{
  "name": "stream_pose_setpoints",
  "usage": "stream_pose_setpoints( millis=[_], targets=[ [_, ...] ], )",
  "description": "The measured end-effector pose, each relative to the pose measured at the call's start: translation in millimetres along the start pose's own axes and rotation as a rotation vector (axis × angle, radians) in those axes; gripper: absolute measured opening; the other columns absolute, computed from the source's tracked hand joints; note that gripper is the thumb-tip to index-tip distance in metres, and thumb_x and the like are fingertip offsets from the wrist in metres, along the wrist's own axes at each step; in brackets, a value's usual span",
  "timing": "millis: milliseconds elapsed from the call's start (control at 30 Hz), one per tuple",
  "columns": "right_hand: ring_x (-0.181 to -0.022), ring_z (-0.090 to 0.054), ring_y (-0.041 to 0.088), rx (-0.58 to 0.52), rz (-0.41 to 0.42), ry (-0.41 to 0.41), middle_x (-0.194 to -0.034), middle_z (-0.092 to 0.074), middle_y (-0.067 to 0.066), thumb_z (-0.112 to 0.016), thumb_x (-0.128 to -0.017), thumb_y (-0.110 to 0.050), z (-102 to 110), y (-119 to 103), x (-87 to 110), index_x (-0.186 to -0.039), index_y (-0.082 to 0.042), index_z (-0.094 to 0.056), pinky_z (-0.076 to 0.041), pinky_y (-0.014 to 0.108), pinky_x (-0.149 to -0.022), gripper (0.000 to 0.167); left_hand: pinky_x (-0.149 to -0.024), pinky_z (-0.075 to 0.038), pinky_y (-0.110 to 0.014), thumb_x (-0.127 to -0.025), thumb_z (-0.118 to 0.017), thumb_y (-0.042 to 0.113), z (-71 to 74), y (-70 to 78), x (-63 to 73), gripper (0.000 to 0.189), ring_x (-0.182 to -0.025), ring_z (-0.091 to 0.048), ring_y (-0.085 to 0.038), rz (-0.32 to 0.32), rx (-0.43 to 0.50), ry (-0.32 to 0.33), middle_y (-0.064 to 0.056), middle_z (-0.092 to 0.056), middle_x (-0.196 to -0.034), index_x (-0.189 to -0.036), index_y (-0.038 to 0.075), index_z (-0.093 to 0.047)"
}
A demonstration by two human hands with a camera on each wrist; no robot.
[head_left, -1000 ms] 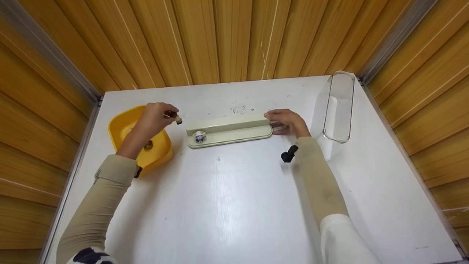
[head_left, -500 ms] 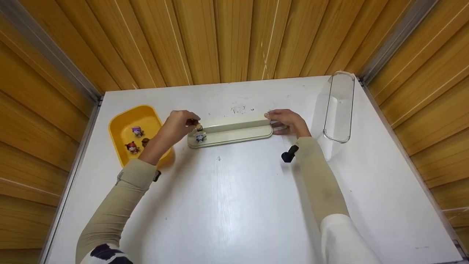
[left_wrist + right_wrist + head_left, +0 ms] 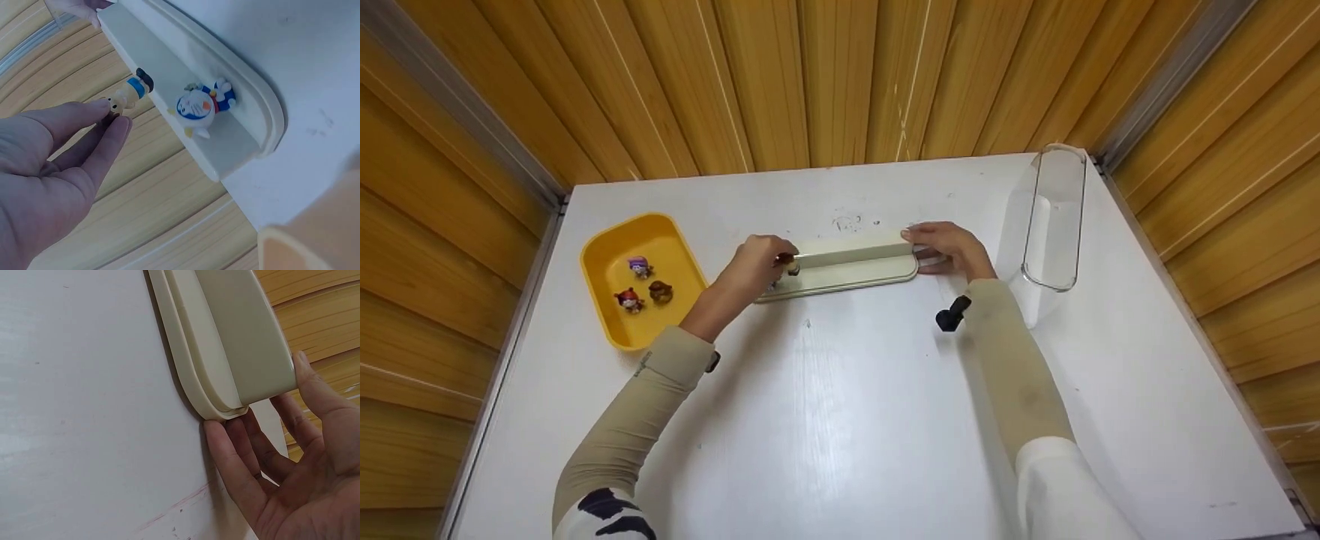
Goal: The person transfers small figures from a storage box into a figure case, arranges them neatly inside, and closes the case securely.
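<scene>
My left hand (image 3: 751, 264) is over the left end of a long cream stepped display base (image 3: 855, 271). Its thumb and fingertips pinch a small figurine (image 3: 130, 94) with a tan body, a blue band and dark feet, held tilted by its head end. On the lower step of the base, a blue-and-white cat figurine (image 3: 198, 107) stands close by, mostly hidden behind the left hand in the head view. At the opposite end, my right hand (image 3: 951, 246) holds the base, thumb at the raised step's corner and fingers (image 3: 233, 464) against the rounded end.
A yellow tub (image 3: 598, 259) at the left holds a purple-topped figurine (image 3: 640, 267), a red-topped figurine (image 3: 629, 301) and a brown figurine (image 3: 661, 292). A long transparent cover (image 3: 1054, 225) stands at the right. Wood-look panels (image 3: 840, 82) border the white table (image 3: 840, 420).
My left hand has moved right from beside the yellow tub to over the base, carrying the pinched figurine. The tub's figurines have come into view. The right hand stays at the base's end.
</scene>
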State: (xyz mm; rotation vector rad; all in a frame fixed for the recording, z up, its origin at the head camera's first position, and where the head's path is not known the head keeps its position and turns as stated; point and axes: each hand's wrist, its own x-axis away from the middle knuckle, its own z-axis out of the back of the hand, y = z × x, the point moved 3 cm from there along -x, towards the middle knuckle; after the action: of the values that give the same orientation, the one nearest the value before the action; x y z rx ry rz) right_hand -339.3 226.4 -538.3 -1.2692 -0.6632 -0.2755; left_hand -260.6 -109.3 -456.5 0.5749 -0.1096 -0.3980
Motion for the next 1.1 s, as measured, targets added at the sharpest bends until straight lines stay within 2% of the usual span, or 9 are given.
stream_pose_setpoints(
  millis=[167, 333, 667, 833, 1100],
  targets=[
    [-0.126, -0.058, 0.029, 0.001, -0.014, -0.016, -0.142, -0.056, 0.010, -0.073, -0.094, -0.039, -0.7, -1.1, 1.0, -0.156, -0.019, -0.042, -0.055, 0.040, -0.098, 0.072, -0.083, -0.059, -0.039, -0.092, -0.066, -0.010, -10.5, 1.6, -1.9, 0.020, -0.092, -0.067, -0.025, -0.049, -0.036, 0.031, -0.015, -0.074, -0.103, -0.108, -0.003, -0.075],
    [-0.126, -0.058, 0.028, -0.008, -0.025, -0.012, -0.143, -0.055, 0.010, -0.073, -0.094, -0.038, -0.3, 0.9, -0.5, -0.156, -0.019, -0.042, -0.055, 0.040, -0.098, 0.071, -0.080, -0.058, -0.040, -0.092, -0.066, -0.008, -20.8, 1.3, -3.5, 0.017, -0.093, -0.067, -0.025, -0.060, -0.058, 0.051, -0.015, -0.073, -0.100, -0.106, -0.003, -0.075],
    [-0.119, -0.061, 0.026, 0.000, -0.009, 0.011, -0.138, -0.058, 0.009, -0.073, -0.094, -0.039, 0.1, 0.7, -1.5, -0.154, -0.019, -0.044, -0.056, 0.039, -0.096, 0.070, -0.087, -0.057, -0.041, -0.093, -0.067, -0.007, -42.9, -4.0, -3.7, 0.014, -0.103, -0.067, -0.035, -0.096, -0.020, 0.101, -0.023, -0.069, -0.107, -0.105, -0.009, -0.073],
    [-0.119, -0.062, 0.026, -0.010, -0.006, 0.019, -0.138, -0.058, 0.010, -0.074, -0.094, -0.039, -0.1, 0.4, -0.4, -0.154, -0.019, -0.045, -0.057, 0.038, -0.095, 0.070, -0.089, -0.056, -0.042, -0.094, -0.065, -0.008, -46.7, -5.4, -5.7, 0.014, -0.103, -0.065, -0.038, -0.083, -0.057, 0.123, -0.023, -0.068, -0.107, -0.106, -0.009, -0.073],
    [-0.121, -0.060, 0.027, 0.000, -0.004, 0.008, -0.140, -0.057, 0.010, -0.073, -0.094, -0.039, -0.4, 1.7, -1.5, -0.155, -0.019, -0.044, -0.057, 0.038, -0.095, 0.070, -0.087, -0.056, -0.041, -0.093, -0.066, -0.008, -47.0, -7.5, -3.2, 0.016, -0.104, -0.062, -0.038, -0.034, -0.055, 0.107, -0.023, -0.063, -0.110, -0.107, -0.008, -0.073]
  ],
)
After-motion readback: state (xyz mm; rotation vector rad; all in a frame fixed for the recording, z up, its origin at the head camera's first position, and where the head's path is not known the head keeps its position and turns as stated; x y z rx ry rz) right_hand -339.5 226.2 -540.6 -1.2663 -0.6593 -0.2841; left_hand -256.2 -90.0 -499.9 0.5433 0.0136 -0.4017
